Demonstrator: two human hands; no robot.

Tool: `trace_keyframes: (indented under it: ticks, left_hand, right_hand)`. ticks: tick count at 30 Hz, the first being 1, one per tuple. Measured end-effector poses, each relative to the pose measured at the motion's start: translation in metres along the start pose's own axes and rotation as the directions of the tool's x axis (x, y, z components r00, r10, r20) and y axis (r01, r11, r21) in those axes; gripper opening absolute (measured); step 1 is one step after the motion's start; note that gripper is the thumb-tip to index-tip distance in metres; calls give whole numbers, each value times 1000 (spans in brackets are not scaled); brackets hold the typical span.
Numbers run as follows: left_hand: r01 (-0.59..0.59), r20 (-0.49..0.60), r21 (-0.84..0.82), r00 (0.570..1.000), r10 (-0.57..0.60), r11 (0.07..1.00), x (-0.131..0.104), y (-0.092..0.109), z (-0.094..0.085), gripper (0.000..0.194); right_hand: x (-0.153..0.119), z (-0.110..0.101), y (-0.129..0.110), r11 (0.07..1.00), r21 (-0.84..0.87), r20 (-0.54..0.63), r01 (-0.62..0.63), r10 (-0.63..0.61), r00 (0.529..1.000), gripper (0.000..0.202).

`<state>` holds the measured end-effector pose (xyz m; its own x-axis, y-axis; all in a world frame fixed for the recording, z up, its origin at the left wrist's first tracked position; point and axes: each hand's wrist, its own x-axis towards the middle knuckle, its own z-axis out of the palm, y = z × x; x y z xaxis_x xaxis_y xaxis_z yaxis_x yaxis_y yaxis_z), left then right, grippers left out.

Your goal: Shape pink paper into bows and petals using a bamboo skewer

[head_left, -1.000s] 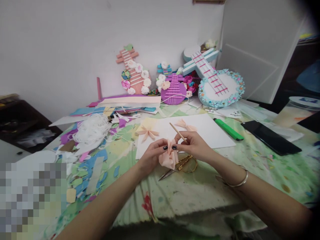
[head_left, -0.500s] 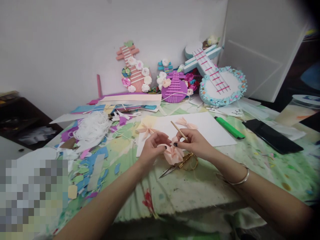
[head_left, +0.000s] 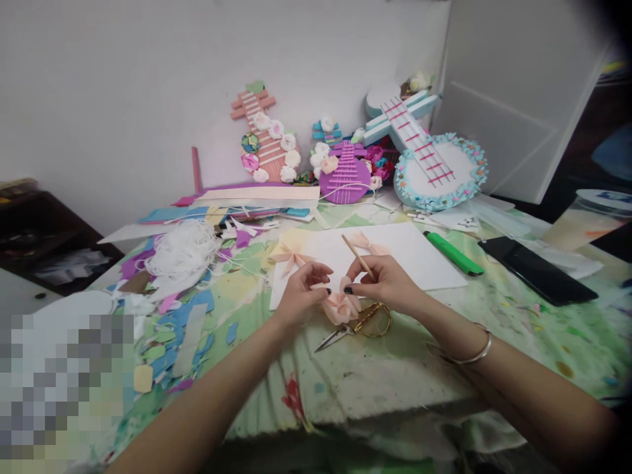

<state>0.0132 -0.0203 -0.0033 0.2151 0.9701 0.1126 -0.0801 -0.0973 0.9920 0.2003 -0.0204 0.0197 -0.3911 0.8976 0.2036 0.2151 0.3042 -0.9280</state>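
Note:
A peach paper flower (head_left: 342,309) is pinched between my two hands above the table. My left hand (head_left: 306,291) is closed on its left side, thumb pressed against the petals. My right hand (head_left: 382,283) grips its upper right edge with thumb and finger, and a thin wooden stick (head_left: 356,254) also lies in that hand, pointing up and left. Gold-handled scissors (head_left: 370,322) rest just below the flower, blades to the left. Behind my hands is a white sheet (head_left: 409,253); on it lie a peach paper piece (head_left: 372,243) and a folded peach star shape (head_left: 292,253).
A green marker (head_left: 453,253) and a black phone (head_left: 538,270) lie on the right. White string (head_left: 182,253) and paper scraps (head_left: 165,342) cover the left. Paper-decorated instrument models, a purple one (head_left: 345,178) and a light blue one (head_left: 439,168) among them, stand against the wall.
My right fingers have shifted slightly on the flower's edge, and the stick has moved a little to the right. The petals' shape has changed slightly; my left hand stays nearly in place.

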Motion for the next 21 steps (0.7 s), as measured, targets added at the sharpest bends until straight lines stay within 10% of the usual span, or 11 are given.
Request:
trace_keyframes:
  ticks: [13, 21]
  left_hand:
    - [81, -160, -211, 980, -116, 974, 5, -2, -6, 32]
    - [125, -85, 18, 989, -123, 992, 3, 4, -7, 30]
  right_hand:
    - [0, -8, -1, 1000, 3, -79, -28, 28, 996, 16]
    - [1, -7, 0, 1000, -9, -54, -14, 13, 998, 17]
